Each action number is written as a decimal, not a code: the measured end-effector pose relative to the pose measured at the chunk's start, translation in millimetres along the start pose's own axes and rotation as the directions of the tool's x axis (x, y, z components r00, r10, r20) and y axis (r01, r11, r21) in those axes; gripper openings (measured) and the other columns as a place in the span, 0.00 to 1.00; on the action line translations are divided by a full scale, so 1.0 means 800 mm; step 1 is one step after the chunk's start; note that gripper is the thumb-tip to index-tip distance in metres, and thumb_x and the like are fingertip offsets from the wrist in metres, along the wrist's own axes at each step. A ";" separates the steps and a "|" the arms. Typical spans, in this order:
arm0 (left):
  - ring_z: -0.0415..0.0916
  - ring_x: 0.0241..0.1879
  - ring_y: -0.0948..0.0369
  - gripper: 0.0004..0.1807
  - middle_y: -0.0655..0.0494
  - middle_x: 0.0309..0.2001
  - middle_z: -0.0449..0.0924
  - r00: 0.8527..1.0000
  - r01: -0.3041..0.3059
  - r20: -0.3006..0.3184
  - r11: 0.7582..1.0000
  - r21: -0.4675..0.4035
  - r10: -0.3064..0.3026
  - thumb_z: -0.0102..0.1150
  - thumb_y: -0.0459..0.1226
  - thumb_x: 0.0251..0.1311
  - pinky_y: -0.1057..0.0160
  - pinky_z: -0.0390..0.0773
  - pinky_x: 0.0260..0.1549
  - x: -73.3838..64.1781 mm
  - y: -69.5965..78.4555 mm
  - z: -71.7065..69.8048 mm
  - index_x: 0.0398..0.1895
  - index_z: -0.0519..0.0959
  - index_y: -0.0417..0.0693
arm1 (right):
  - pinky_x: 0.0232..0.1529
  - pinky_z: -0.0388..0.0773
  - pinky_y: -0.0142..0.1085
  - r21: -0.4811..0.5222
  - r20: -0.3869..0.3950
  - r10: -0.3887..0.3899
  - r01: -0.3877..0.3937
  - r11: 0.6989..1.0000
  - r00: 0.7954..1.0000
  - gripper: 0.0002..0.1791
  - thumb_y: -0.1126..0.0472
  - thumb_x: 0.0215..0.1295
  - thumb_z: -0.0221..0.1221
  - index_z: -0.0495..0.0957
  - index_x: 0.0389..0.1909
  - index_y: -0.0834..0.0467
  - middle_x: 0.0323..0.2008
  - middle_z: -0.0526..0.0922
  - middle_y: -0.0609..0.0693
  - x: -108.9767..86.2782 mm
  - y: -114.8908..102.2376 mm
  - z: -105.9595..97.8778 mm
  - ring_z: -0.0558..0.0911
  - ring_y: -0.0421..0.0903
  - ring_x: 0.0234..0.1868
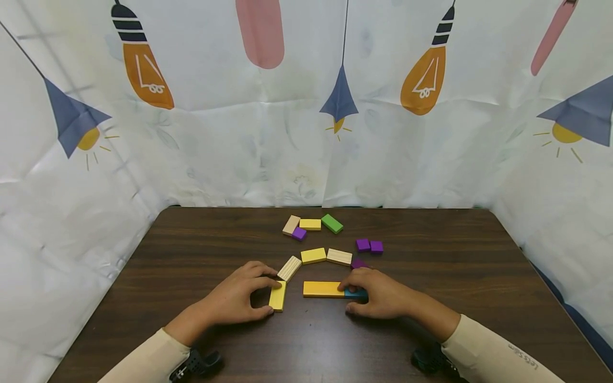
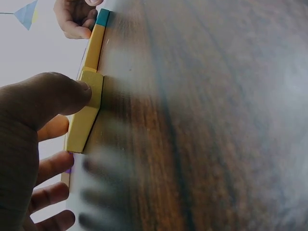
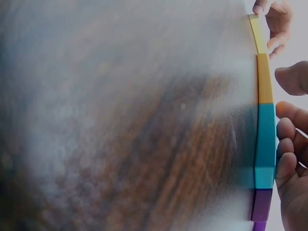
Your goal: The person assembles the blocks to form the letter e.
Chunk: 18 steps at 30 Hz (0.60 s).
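Observation:
My left hand [image 1: 237, 298] pinches a yellow wooden block [image 1: 278, 298] lying flat on the table, thumb at its near end and index finger at its far end. In the left wrist view the thumb overlaps that block [image 2: 84, 127]. My right hand [image 1: 383, 295] is over a blue block [image 1: 355, 293], which joins end to end with an orange block [image 1: 321, 289]. Its index fingertip is at their seam and the thumb stands apart on the near side. In the right wrist view the fingers are right behind the blue block [image 3: 266, 139].
A plain wood block [image 1: 289, 268], a yellow block [image 1: 313, 256], another wood block [image 1: 339, 257] and a purple block [image 1: 358, 264] curve behind the orange one. Purple cubes [image 1: 363, 245] lie behind right. Farther back are wood, yellow, purple and green blocks [image 1: 332, 223] on the brown table [image 1: 215, 229].

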<state>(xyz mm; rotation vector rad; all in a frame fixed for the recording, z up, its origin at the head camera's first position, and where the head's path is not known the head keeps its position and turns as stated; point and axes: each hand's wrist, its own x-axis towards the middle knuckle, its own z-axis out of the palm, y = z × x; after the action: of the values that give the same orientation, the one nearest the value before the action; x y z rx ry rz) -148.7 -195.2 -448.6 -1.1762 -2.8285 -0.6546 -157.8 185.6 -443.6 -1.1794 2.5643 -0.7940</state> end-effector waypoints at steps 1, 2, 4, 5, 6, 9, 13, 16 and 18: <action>0.67 0.65 0.59 0.25 0.63 0.63 0.74 1.000 -0.003 0.000 1.000 0.000 0.003 0.75 0.51 0.55 0.46 0.72 0.61 0.000 0.000 0.000 0.57 0.84 0.60 | 0.49 0.76 0.37 0.000 -0.001 -0.004 0.004 1.000 1.000 0.19 0.52 0.67 0.68 0.81 0.56 0.49 0.48 0.79 0.37 0.000 0.000 0.000 0.75 0.36 0.47; 0.67 0.65 0.59 0.25 0.63 0.63 0.74 1.000 -0.004 0.000 1.000 0.000 0.004 0.75 0.51 0.55 0.46 0.72 0.61 0.000 0.000 0.000 0.57 0.84 0.60 | 0.49 0.76 0.37 -0.002 -0.001 -0.006 0.006 1.000 1.000 0.19 0.52 0.67 0.68 0.81 0.56 0.49 0.48 0.79 0.36 0.000 0.001 0.001 0.75 0.36 0.47; 0.67 0.65 0.59 0.26 0.63 0.63 0.74 1.000 -0.006 0.000 1.000 -0.001 0.006 0.75 0.51 0.55 0.46 0.71 0.61 0.000 0.000 0.000 0.57 0.84 0.60 | 0.49 0.76 0.36 -0.002 -0.003 -0.007 0.007 1.000 1.000 0.19 0.52 0.67 0.68 0.81 0.56 0.49 0.48 0.79 0.36 0.000 0.001 0.001 0.75 0.36 0.46; 0.67 0.65 0.59 0.26 0.62 0.63 0.74 1.000 -0.007 0.000 1.000 -0.001 0.007 0.75 0.51 0.55 0.46 0.71 0.61 0.000 0.000 0.000 0.57 0.84 0.60 | 0.49 0.76 0.36 -0.002 -0.004 -0.006 0.006 1.000 1.000 0.19 0.52 0.67 0.68 0.81 0.56 0.49 0.48 0.79 0.36 0.000 0.001 0.001 0.75 0.36 0.46; 0.67 0.65 0.59 0.26 0.62 0.63 0.74 1.000 -0.007 0.001 1.000 -0.002 0.007 0.75 0.51 0.55 0.46 0.71 0.61 0.000 0.000 0.000 0.57 0.84 0.60 | 0.49 0.76 0.36 -0.002 -0.005 -0.005 0.005 1.000 1.000 0.19 0.52 0.66 0.68 0.81 0.56 0.49 0.47 0.79 0.36 0.000 0.001 0.001 0.75 0.36 0.46; 0.67 0.65 0.58 0.25 0.62 0.63 0.74 1.000 -0.003 0.004 1.000 -0.005 0.003 0.75 0.51 0.55 0.45 0.71 0.61 0.000 0.001 0.000 0.57 0.84 0.60 | 0.48 0.76 0.36 0.001 -0.008 -0.002 0.002 1.000 1.000 0.19 0.53 0.66 0.68 0.82 0.56 0.50 0.46 0.78 0.36 0.000 0.001 0.001 0.75 0.36 0.45; 0.67 0.65 0.58 0.25 0.61 0.63 0.74 1.000 0.003 0.004 1.000 -0.008 -0.003 0.75 0.51 0.55 0.45 0.71 0.61 0.000 0.001 0.001 0.57 0.84 0.60 | 0.48 0.76 0.36 0.003 -0.011 -0.007 0.007 1.000 1.000 0.19 0.53 0.66 0.68 0.82 0.56 0.50 0.45 0.78 0.36 0.000 0.001 0.001 0.75 0.36 0.45; 0.67 0.65 0.58 0.25 0.62 0.63 0.73 1.000 0.005 0.000 1.000 -0.010 -0.005 0.76 0.50 0.55 0.45 0.71 0.61 -0.001 0.001 0.002 0.57 0.83 0.60 | 0.48 0.76 0.36 0.004 -0.012 -0.012 0.012 1.000 1.000 0.19 0.53 0.66 0.68 0.82 0.56 0.50 0.46 0.79 0.37 0.000 0.001 0.001 0.75 0.36 0.45; 0.67 0.66 0.58 0.27 0.61 0.64 0.73 1.000 0.008 -0.005 1.000 -0.012 -0.008 0.76 0.52 0.55 0.45 0.71 0.61 -0.001 0.001 0.002 0.58 0.83 0.60 | 0.48 0.76 0.36 0.003 -0.012 -0.014 0.014 1.000 1.000 0.19 0.53 0.66 0.68 0.82 0.57 0.50 0.47 0.79 0.36 0.000 0.001 0.001 0.75 0.36 0.45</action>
<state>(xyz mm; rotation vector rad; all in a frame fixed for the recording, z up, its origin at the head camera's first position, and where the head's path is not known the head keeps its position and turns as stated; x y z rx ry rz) -147.6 -194.5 -450.1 -1.1636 -2.8312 -0.6750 -157.8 185.5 -445.0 -1.1961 2.5666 -0.8096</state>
